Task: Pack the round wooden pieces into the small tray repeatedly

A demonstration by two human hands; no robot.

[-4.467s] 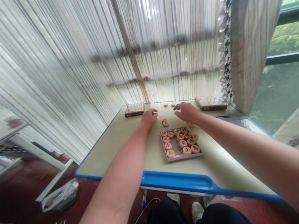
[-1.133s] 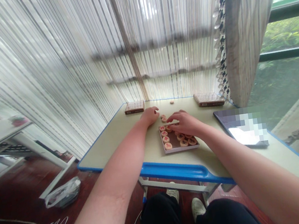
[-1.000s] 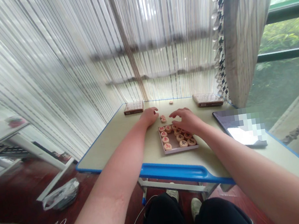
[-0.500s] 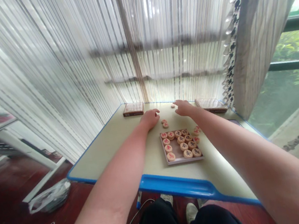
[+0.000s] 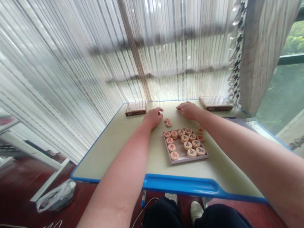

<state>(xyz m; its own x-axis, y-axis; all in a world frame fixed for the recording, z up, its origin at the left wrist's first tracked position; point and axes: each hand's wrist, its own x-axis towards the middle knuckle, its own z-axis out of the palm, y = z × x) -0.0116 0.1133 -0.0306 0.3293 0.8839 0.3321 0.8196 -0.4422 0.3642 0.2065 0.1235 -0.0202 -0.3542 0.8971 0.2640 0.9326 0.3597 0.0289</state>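
Observation:
My left hand (image 5: pixel 154 118) rests at the table's far side, thumb and forefinger curved apart with nothing between them. Just to its right lie two round wooden Chinese chess pieces (image 5: pixel 168 124) with red characters. Opposite it, my right hand (image 5: pixel 188 110) has its fingers closed at the tabletop around a Chinese chess piece, which they mostly cover. Between my forearms sits a shallow box (image 5: pixel 184 153) with red-marked pieces along its left and top and black-marked pieces (image 5: pixel 191 153) on its right. A few red pieces (image 5: pixel 200 137) lie outside its right edge, partly behind my right forearm.
Two flat brown boxes stand at the back, one at the left (image 5: pixel 136 108) and one at the right (image 5: pixel 215 103). The pale table (image 5: pixel 103 146) has a blue rim and a blue front tray (image 5: pixel 179 183). A dark flat object (image 5: pixel 238 121) lies beyond my right forearm. String curtains hang behind.
My right hand has lowered its fingers and closed on the piece that lay by its fingertips. My left hand stays nearly in place. The view has shifted slightly.

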